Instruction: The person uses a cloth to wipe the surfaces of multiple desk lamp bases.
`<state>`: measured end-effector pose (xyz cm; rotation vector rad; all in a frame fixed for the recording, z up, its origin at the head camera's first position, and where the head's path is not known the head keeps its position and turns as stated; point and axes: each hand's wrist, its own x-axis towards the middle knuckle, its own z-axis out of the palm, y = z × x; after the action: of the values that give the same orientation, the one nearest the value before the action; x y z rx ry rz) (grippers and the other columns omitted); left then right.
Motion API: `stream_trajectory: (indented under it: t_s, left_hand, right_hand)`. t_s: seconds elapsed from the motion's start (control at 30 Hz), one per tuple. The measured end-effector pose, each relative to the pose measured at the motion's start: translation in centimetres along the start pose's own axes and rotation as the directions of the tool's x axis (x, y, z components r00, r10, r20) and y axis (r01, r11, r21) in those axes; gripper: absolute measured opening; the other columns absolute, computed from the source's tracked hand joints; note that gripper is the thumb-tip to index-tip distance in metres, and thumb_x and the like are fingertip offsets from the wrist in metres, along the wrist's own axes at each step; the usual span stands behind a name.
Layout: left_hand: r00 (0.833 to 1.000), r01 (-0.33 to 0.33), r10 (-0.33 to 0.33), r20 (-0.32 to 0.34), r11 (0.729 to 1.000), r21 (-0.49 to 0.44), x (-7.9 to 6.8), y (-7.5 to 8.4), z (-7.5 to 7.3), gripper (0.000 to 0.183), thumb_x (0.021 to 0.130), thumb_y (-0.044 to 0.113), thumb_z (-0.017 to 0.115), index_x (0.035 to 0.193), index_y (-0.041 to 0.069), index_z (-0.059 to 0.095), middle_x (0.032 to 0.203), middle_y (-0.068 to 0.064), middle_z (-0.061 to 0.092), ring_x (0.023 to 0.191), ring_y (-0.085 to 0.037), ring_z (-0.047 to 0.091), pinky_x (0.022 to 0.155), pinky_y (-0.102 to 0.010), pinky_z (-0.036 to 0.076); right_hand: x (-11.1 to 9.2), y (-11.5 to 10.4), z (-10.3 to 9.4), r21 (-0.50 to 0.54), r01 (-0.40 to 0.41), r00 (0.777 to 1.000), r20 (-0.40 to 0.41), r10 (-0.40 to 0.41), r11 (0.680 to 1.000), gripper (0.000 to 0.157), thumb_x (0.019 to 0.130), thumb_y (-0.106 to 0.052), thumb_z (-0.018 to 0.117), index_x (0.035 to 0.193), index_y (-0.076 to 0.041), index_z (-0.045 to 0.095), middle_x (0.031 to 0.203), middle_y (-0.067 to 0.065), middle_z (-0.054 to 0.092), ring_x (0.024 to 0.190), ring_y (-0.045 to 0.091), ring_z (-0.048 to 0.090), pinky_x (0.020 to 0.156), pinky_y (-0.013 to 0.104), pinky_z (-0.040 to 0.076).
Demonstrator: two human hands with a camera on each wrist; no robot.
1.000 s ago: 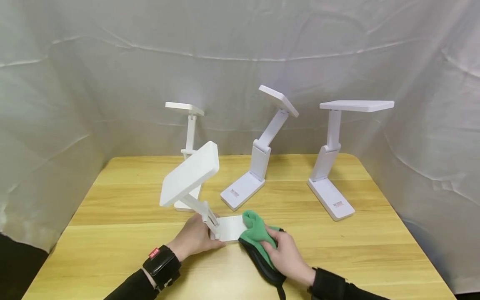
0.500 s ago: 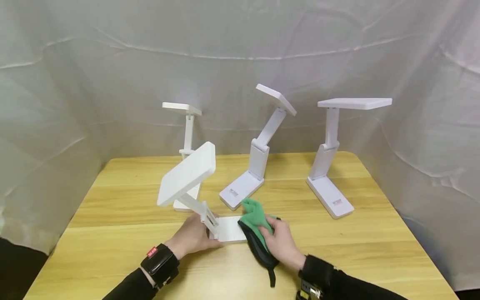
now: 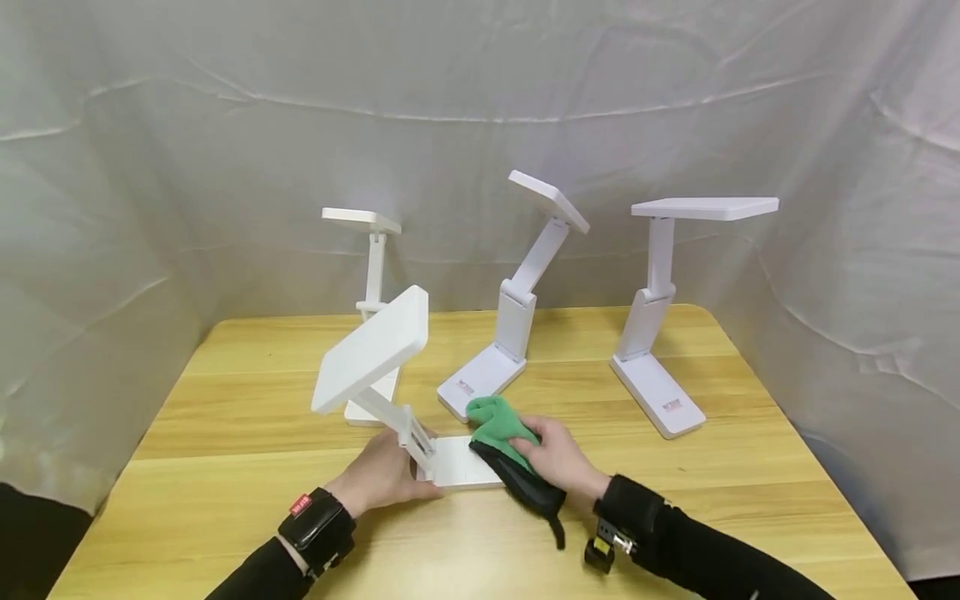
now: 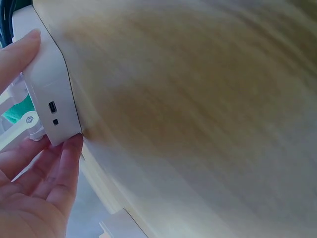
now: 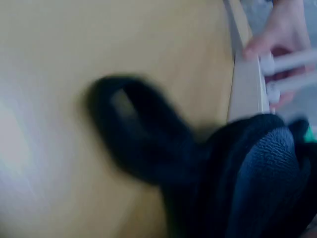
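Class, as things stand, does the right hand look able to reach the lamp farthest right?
Probably yes: only tabletop shows between the right hand and the far-right lamp, though the hand would likely need to put down the green cloth it holds first.

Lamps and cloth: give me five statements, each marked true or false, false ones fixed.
1. The left grip holds the near lamp by its base. True.
2. Only two lamps stand farther back. False: three do, the back-left lamp, middle lamp and right lamp.
3. The right grip holds the green-and-black cloth. True.
4. In the left wrist view, the base has no openings. False: two small openings show.
5. The right lamp's panel is roughly level. True.
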<state>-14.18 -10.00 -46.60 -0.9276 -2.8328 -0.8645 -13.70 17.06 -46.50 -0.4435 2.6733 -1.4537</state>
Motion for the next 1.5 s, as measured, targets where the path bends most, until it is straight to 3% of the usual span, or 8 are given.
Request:
stream_trajectory:
  t_s: [0.2,0.33,0.53,0.8,1.17,1.23,1.43,1.5]
  left_hand:
    - [1.000,-0.022,0.022,-0.020,1.000,0.013,0.2,-0.1,-0.1,0.072,0.054,0.041,0.088,0.107,0.004,0.057,0.102,-0.005,0.064,0.093,-0.021,0.060,0.087,-0.039,0.050]
    - [0.999,-0.022,0.022,-0.026,1.000,0.012,0.3,-0.1,0.0,0.073,0.053,0.041,0.088,0.107,0.004,0.057,0.102,-0.005,0.064,0.094,-0.022,0.060,0.088,-0.039,0.050]
    - [0.999,-0.024,0.024,-0.025,1.000,0.005,0.3,-0.1,0.2,0.070,0.053,0.041,0.088,0.105,0.004,0.060,0.101,-0.004,0.065,0.094,-0.021,0.060,0.088,-0.040,0.049]
    - [1.000,-0.007,0.006,-0.022,1.000,-0.005,0.1,-0.4,0.0,0.071,0.052,0.039,0.089,0.106,0.005,0.059,0.102,-0.004,0.065,0.094,-0.021,0.060,0.088,-0.039,0.049]
    - [1.000,0.004,-0.004,-0.014,1.000,-0.011,0.2,0.1,0.0,0.071,0.053,0.039,0.089,0.107,0.003,0.058,0.102,-0.006,0.065,0.096,-0.023,0.060,0.090,-0.040,0.049]
    - [1.000,0.007,-0.007,-0.014,1.000,-0.020,0.3,0.0,-0.1,0.071,0.052,0.037,0.089,0.106,0.003,0.058,0.102,-0.006,0.064,0.095,-0.023,0.060,0.090,-0.041,0.049]
    - [1.000,-0.004,0.003,-0.017,1.000,-0.020,0.1,-0.2,0.1,0.071,0.053,0.038,0.089,0.106,0.003,0.057,0.101,-0.006,0.064,0.094,-0.023,0.060,0.088,-0.040,0.049]
    - [1.000,-0.005,0.005,-0.016,1.000,-0.017,0.1,-0.2,0.2,0.072,0.053,0.039,0.089,0.107,0.003,0.056,0.102,-0.005,0.064,0.094,-0.022,0.060,0.088,-0.040,0.049]
  right_hand:
    - [0.6,0.7,-0.6,-0.142,0.150,0.979,0.162,-0.126,0.979,0.048,0.087,-0.019,0.069,0.129,0.000,0.055,0.116,0.016,0.064,0.070,0.008,0.052,0.062,0.024,0.046]
    - [1.3,0.9,-0.3,-0.166,0.175,0.981,0.119,-0.156,0.971,0.036,0.085,-0.014,0.070,0.119,-0.004,0.063,0.112,0.008,0.067,0.095,0.012,0.060,0.079,0.030,0.052]
    - [2.4,0.6,-0.1,-0.224,0.127,0.992,0.054,-0.117,0.966,0.021,0.086,-0.011,0.068,0.107,-0.008,0.067,0.091,-0.002,0.068,0.077,0.008,0.059,0.070,0.030,0.051]
    - [1.2,0.4,-0.9,-0.205,0.162,0.954,0.282,-0.100,0.965,0.073,0.075,-0.033,0.079,0.136,-0.007,0.049,0.128,0.010,0.057,0.108,0.020,0.054,0.090,0.041,0.047]
    - [3.2,0.9,0.0,-0.176,0.085,0.995,0.067,-0.074,0.981,0.007,0.086,-0.016,0.070,0.091,-0.016,0.065,0.076,-0.008,0.061,0.067,0.007,0.051,0.061,0.026,0.047]
    - [2.9,1.0,-0.2,-0.181,0.083,0.994,0.087,-0.068,0.980,0.016,0.084,-0.022,0.072,0.097,-0.015,0.065,0.078,-0.006,0.060,0.067,0.010,0.050,0.059,0.027,0.045]
    - [0.2,1.3,-0.5,-0.289,0.163,0.966,0.240,-0.093,0.943,0.097,0.061,-0.052,0.082,0.139,-0.009,0.044,0.130,0.010,0.054,0.112,0.025,0.052,0.092,0.045,0.047]
    - [-0.4,1.3,-0.5,-0.326,0.216,0.959,0.247,-0.138,0.920,0.102,0.060,-0.053,0.082,0.141,-0.008,0.041,0.138,0.011,0.049,0.123,0.028,0.046,0.101,0.045,0.041]
